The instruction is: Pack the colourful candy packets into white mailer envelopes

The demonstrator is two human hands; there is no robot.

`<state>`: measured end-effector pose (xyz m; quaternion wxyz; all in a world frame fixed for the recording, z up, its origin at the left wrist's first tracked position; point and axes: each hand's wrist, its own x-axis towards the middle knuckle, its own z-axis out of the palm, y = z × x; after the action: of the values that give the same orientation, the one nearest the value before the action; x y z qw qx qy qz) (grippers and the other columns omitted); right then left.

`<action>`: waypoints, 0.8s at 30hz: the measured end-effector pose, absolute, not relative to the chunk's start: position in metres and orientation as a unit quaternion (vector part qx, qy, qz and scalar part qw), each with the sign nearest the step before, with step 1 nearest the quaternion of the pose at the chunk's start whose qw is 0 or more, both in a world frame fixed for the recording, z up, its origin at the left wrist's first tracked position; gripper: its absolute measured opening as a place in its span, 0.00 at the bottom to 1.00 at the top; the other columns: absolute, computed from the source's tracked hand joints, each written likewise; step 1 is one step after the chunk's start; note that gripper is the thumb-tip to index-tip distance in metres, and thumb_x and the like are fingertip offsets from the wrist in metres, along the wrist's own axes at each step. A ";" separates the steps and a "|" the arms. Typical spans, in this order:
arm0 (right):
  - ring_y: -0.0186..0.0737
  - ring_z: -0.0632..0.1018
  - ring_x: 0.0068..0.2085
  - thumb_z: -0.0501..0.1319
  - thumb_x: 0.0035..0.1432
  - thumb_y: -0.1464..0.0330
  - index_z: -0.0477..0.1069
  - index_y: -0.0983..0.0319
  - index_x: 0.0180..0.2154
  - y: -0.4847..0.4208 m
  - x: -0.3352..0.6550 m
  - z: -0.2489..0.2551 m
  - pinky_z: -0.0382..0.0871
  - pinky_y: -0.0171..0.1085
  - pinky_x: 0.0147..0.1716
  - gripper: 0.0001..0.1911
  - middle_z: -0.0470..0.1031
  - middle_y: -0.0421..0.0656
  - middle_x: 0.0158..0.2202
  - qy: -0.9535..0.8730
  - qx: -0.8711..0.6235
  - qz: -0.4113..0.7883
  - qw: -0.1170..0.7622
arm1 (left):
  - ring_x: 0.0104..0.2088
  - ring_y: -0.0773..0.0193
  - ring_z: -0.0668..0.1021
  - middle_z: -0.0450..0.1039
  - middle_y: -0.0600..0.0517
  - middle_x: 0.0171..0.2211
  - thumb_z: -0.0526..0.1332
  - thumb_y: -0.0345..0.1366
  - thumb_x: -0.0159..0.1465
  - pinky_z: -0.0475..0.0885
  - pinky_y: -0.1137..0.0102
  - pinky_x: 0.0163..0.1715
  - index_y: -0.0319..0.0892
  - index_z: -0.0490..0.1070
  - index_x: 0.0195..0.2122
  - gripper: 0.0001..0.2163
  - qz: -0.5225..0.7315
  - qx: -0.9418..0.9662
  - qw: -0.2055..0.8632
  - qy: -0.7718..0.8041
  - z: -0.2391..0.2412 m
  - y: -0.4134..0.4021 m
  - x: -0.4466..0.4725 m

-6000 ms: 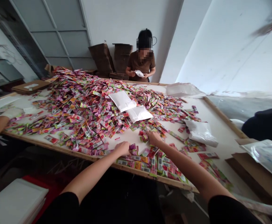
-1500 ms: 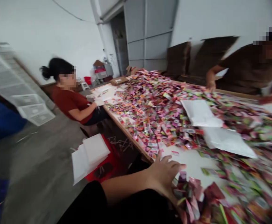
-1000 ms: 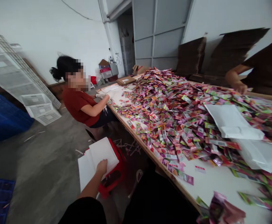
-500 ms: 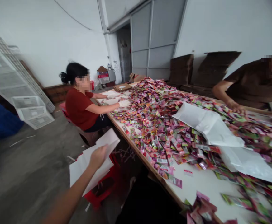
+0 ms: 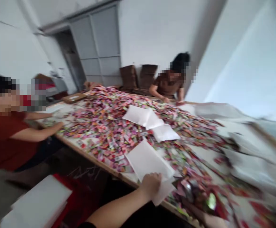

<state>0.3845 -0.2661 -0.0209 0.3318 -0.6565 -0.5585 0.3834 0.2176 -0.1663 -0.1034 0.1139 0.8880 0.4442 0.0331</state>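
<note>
My left hand [image 5: 150, 186] is closed on the near edge of a flat white bag [image 5: 147, 160] and holds it over the table's front edge [image 5: 92, 156]. The bag lies above the near part of a big heap of small colourful packets [image 5: 104, 126]. My right hand [image 5: 210, 220] shows only as a blurred patch at the bottom right. It grips a bunch of colourful packets [image 5: 197, 194], which stick up just right of the white bag. The whole picture is smeared by motion.
More white bags [image 5: 142, 115] lie on the heap. A stack of white bags [image 5: 38, 202] sits on a red stool [image 5: 78, 196] at my lower left. A person in red [image 5: 7, 139] works at the left, a person in brown [image 5: 171, 85] at the far side, near cardboard [image 5: 138, 77].
My left hand took a white bag from the stack on the red stool and carried it right, over the table. My view swung back right. The right hand kept its bunch of packets.
</note>
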 end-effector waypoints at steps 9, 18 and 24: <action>0.38 0.73 0.31 0.61 0.37 0.71 0.69 0.62 0.32 -0.231 0.409 -0.076 0.68 0.34 0.35 0.14 0.74 0.41 0.31 -0.638 -0.670 0.256 0.279 | 0.41 0.60 0.70 0.67 0.47 0.38 0.50 0.31 0.61 0.66 0.65 0.42 0.41 0.67 0.28 0.08 0.213 0.856 0.245 0.402 -0.076 -0.144 0.232; 0.49 0.71 0.40 0.61 0.40 0.62 0.64 0.63 0.47 -0.216 0.399 -0.091 0.63 0.42 0.37 0.29 0.70 0.51 0.43 -0.671 -0.730 0.106 0.075 | 0.47 0.60 0.69 0.67 0.46 0.42 0.52 0.32 0.60 0.62 0.62 0.51 0.40 0.64 0.21 0.10 0.294 0.773 0.369 0.425 -0.093 -0.129 0.266; 0.49 0.67 0.43 0.59 0.44 0.62 0.65 0.63 0.46 -0.207 0.400 -0.094 0.58 0.46 0.43 0.25 0.67 0.51 0.44 -0.790 -0.610 0.062 0.031 | 0.47 0.60 0.69 0.67 0.46 0.43 0.52 0.33 0.59 0.63 0.62 0.50 0.41 0.64 0.22 0.09 0.291 0.785 0.385 0.388 -0.095 -0.129 0.263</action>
<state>0.4000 -0.2069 -0.0940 0.0314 -0.6095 -0.7897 0.0624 0.2629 -0.1291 -0.0952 0.3850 0.7853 0.3877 0.2912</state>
